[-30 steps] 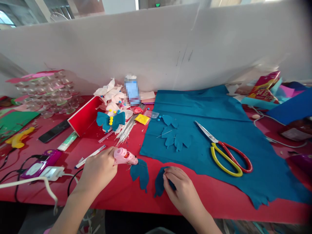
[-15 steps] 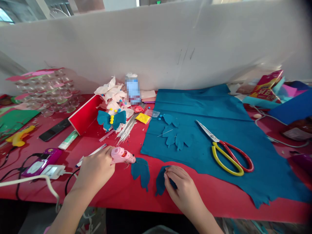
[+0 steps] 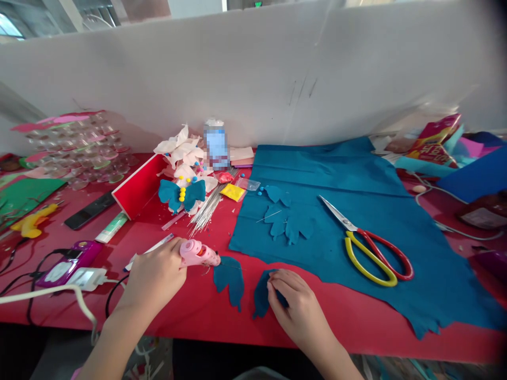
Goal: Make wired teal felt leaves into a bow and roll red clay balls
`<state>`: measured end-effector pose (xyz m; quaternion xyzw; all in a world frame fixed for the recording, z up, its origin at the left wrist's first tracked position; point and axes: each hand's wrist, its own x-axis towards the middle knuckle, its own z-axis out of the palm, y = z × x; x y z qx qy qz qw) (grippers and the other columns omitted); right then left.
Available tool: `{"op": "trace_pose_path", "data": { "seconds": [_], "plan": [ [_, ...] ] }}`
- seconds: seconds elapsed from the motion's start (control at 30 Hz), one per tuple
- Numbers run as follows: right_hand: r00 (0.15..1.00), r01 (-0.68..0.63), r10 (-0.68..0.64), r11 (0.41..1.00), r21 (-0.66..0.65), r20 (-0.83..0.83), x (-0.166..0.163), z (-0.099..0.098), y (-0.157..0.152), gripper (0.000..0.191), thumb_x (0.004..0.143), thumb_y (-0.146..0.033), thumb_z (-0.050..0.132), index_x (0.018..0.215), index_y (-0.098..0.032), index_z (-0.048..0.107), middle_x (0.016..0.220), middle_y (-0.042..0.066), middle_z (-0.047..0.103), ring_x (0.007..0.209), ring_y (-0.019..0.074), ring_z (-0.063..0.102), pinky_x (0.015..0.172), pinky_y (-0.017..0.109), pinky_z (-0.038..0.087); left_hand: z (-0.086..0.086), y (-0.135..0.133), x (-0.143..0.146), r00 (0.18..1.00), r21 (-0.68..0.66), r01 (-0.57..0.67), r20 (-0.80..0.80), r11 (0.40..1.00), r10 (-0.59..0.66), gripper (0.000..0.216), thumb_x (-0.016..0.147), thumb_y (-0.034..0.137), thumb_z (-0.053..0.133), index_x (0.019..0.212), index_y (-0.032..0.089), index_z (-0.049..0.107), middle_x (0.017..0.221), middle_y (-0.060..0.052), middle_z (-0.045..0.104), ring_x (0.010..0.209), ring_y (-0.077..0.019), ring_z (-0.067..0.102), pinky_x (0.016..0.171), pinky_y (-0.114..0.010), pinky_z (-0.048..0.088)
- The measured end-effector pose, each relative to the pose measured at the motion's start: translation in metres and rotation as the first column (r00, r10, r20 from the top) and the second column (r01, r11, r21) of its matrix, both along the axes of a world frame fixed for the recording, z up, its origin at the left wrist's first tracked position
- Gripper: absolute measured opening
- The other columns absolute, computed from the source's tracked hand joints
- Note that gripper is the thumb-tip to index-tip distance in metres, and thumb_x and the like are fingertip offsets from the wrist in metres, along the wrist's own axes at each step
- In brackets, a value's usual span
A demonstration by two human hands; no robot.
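Observation:
A pink hot glue gun (image 3: 194, 254) is gripped in my left hand (image 3: 160, 272), fingers wrapped round it. Its nozzle meets the upper left edge of a teal fabric wing piece (image 3: 232, 279). A thin wire runs across the top of that piece. Beside it, my right hand (image 3: 295, 295) is over a second teal wing piece (image 3: 260, 298), partly covering it. My right thumb and index finger are pinched together; what is between them is too small to make out.
Yellow-and-red-handled scissors (image 3: 370, 248) lie on a large teal cloth (image 3: 317, 174), near more cut wing pieces (image 3: 291, 224). Behind are a teal butterfly (image 3: 182, 195), a bundle of wires (image 3: 206, 211) and a phone (image 3: 217, 145). Left stand a purple power strip (image 3: 69, 261) and cables.

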<state>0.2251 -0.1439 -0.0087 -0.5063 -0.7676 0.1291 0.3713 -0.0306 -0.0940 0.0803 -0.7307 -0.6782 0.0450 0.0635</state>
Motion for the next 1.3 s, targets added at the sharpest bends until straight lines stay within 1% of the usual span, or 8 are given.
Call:
{"op": "trace_pose_path", "data": {
  "seconds": [0.17, 0.33, 0.47, 0.7, 0.83, 1.0, 1.13, 1.3],
  "plan": [
    [1.000, 0.000, 0.000, 1.000, 0.017, -0.006, 0.000, 0.000, 0.000, 0.018, 0.088, -0.013, 0.047, 0.082, -0.017, 0.064, 0.085, 0.009, 0.068, 0.086, 0.0219, 0.064, 0.079, 0.036, 0.053, 0.002, 0.000, 0.011, 0.997, 0.012, 0.066, 0.035, 0.998, -0.066, 0.029, 0.075, 0.013, 0.040, 0.094, 0.021, 0.060, 0.092, -0.006, 0.069, 0.073, -0.0244, 0.066, 0.054, -0.031, 0.039],
    [1.000, -0.007, 0.007, 1.000, 0.003, -0.024, 0.001, 0.000, 0.000, 0.018, 0.088, -0.013, 0.047, 0.081, -0.018, 0.062, 0.084, 0.008, 0.067, 0.085, 0.0214, 0.063, 0.079, 0.036, 0.053, 0.001, 0.003, 0.021, 0.993, 0.024, 0.109, 0.043, 0.994, -0.110, 0.026, 0.072, 0.011, 0.042, 0.087, 0.021, 0.060, 0.084, -0.005, 0.068, 0.071, -0.0241, 0.066, 0.051, -0.029, 0.035],
    [1.000, -0.008, 0.008, 1.000, -0.019, -0.028, 0.001, 0.000, -0.001, 0.018, 0.088, -0.013, 0.047, 0.082, -0.018, 0.062, 0.086, 0.008, 0.067, 0.085, 0.0215, 0.063, 0.081, 0.037, 0.053, -0.001, 0.004, 0.024, 0.991, 0.013, 0.125, 0.043, 0.992, -0.125, 0.027, 0.072, 0.011, 0.041, 0.088, 0.021, 0.060, 0.086, -0.005, 0.069, 0.072, -0.0242, 0.066, 0.052, -0.029, 0.035],
    [1.000, -0.004, 0.003, 1.000, -0.023, -0.024, 0.001, -0.001, -0.001, 0.018, 0.088, -0.014, 0.046, 0.082, -0.018, 0.063, 0.086, 0.008, 0.067, 0.086, 0.0208, 0.063, 0.081, 0.036, 0.053, 0.000, 0.002, 0.023, 0.993, 0.013, 0.118, 0.028, 0.993, -0.118, 0.028, 0.073, 0.010, 0.041, 0.090, 0.021, 0.061, 0.088, -0.006, 0.068, 0.073, -0.0246, 0.066, 0.051, -0.029, 0.035],
    [1.000, 0.005, -0.005, 1.000, -0.012, -0.015, 0.001, 0.001, 0.000, 0.019, 0.088, -0.014, 0.046, 0.082, -0.018, 0.063, 0.084, 0.008, 0.068, 0.085, 0.0210, 0.064, 0.080, 0.035, 0.054, 0.002, 0.003, 0.021, 0.993, -0.001, 0.114, 0.006, 0.994, -0.114, 0.029, 0.076, 0.010, 0.039, 0.091, 0.020, 0.061, 0.091, -0.008, 0.068, 0.074, -0.0245, 0.066, 0.052, -0.030, 0.037],
    [1.000, 0.010, -0.010, 1.000, 0.000, -0.020, 0.000, 0.002, 0.000, 0.020, 0.088, -0.014, 0.046, 0.082, -0.018, 0.064, 0.084, 0.008, 0.068, 0.085, 0.0212, 0.065, 0.079, 0.035, 0.054, 0.004, 0.002, 0.016, 0.998, -0.038, 0.061, 0.000, 0.997, -0.062, 0.030, 0.078, 0.010, 0.038, 0.095, 0.020, 0.061, 0.094, -0.008, 0.068, 0.075, -0.0227, 0.066, 0.057, -0.029, 0.041],
    [1.000, 0.015, -0.015, 1.000, -0.002, -0.021, 0.001, 0.002, 0.000, 0.020, 0.088, -0.014, 0.046, 0.082, -0.018, 0.065, 0.085, 0.009, 0.068, 0.085, 0.0218, 0.065, 0.078, 0.035, 0.055, 0.005, 0.002, 0.009, 1.000, -0.045, 0.022, -0.008, 0.999, -0.023, 0.030, 0.079, 0.012, 0.038, 0.096, 0.021, 0.061, 0.094, -0.009, 0.069, 0.080, -0.0257, 0.067, 0.058, -0.030, 0.042],
    [0.999, 0.027, -0.027, 1.000, -0.002, -0.016, 0.003, 0.003, 0.000, 0.020, 0.088, -0.015, 0.046, 0.083, -0.016, 0.065, 0.086, 0.010, 0.069, 0.084, 0.0219, 0.065, 0.076, 0.035, 0.055, 0.007, 0.001, 0.005, 0.999, -0.068, -0.007, -0.036, 0.998, 0.005, 0.029, 0.080, 0.014, 0.036, 0.095, 0.022, 0.060, 0.088, -0.009, 0.069, 0.078, -0.0279, 0.067, 0.055, -0.032, 0.042]
  ]
}}
